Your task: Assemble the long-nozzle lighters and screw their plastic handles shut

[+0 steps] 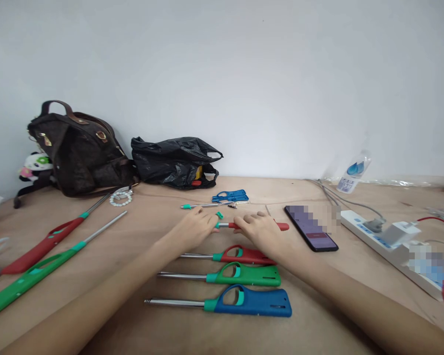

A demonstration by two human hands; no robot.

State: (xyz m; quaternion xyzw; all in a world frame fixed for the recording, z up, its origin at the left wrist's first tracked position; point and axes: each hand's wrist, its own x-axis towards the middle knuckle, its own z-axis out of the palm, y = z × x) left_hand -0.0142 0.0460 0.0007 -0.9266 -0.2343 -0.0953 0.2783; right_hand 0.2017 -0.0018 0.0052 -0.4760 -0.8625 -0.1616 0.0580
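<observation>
Both hands grip one red stick lighter (259,226) mid-desk: left hand (196,229) pinches its teal collar, right hand (261,231) clamps the handle. Judgement: keep the parts in line, push straight.

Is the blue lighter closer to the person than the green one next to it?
Yes, the blue lighter lies lower in the picture, nearer the person, than the green lighter.

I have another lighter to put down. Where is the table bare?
Bare: between the green long lighter and the left hand; also in front of the blue lighter. Crowded: right side, around the phone and power strip.
</observation>
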